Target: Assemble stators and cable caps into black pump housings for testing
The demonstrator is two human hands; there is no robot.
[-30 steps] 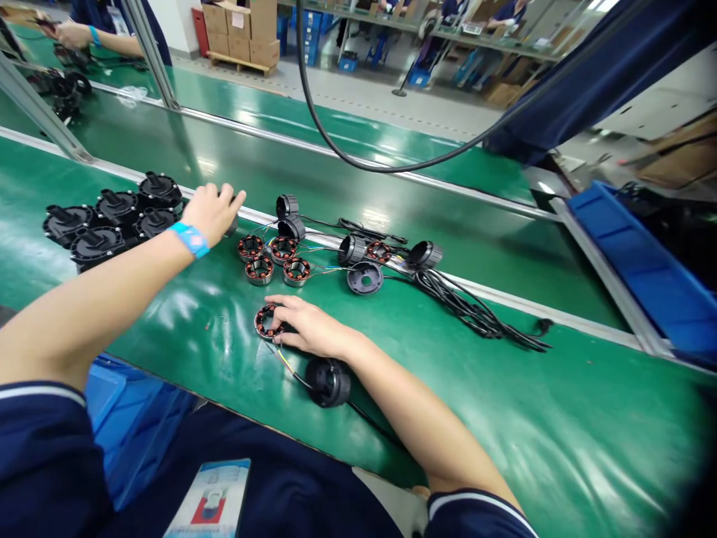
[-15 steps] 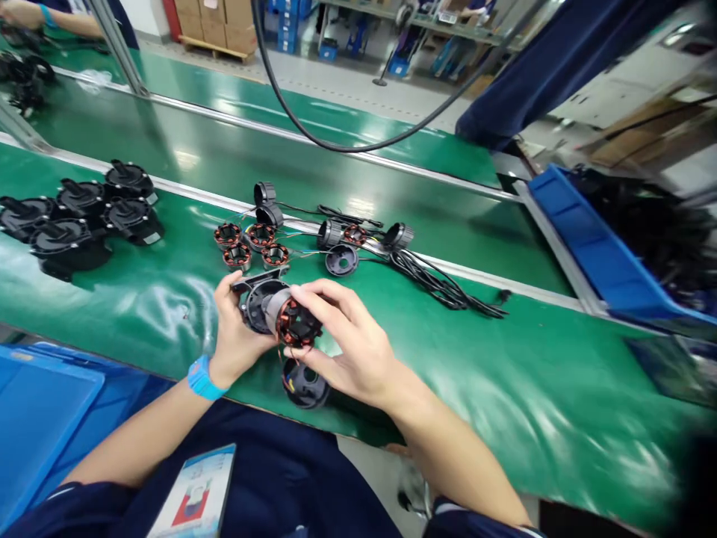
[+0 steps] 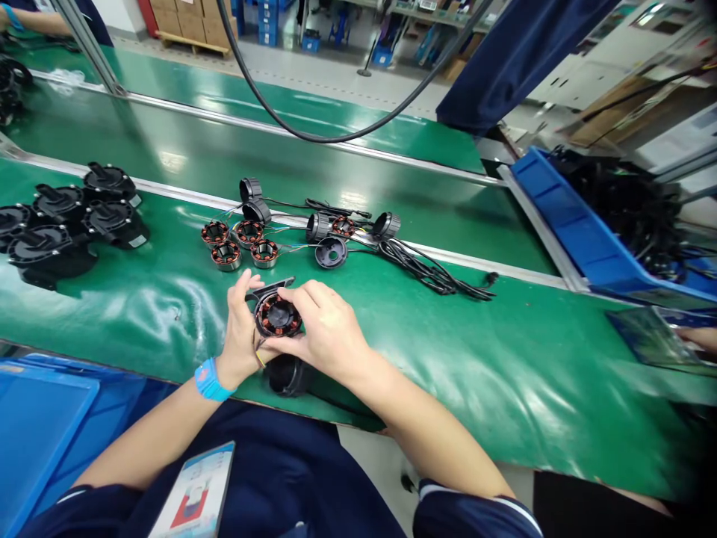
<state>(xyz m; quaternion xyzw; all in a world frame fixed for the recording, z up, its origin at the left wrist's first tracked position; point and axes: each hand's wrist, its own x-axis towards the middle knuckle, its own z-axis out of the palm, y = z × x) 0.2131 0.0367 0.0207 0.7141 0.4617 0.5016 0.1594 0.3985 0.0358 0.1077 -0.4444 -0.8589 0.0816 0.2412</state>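
Across a factory floor backed by stacked cartons on a pallet, a glossy green bench top ripples under the lights, crossed by a pale metal rail, as you work at its near edge. Your left hand, a blue band at the wrist, clasps a black housing from the side, while your right hand grips a copper-wound ring at its rim, fingers above and thumb below. Half a second ago the ring stood tilted in front of the housing; now it faces up at the housing's mouth, which suggests the two parts are being brought together, though your fingers hide whether it is fully seated. A thin yellow wire shows below your left hand, and a smooth, hollow black cap lies just beneath both hands. Beyond them, four more wound rings cluster, their orange coils set in bright metal bands, beside ribbed plastic caps and a loose, rubbery bundle of black cables. To your left stand round, matte black units with stubby spouts; to your right, a blue plastic bin brims with a dark tangle
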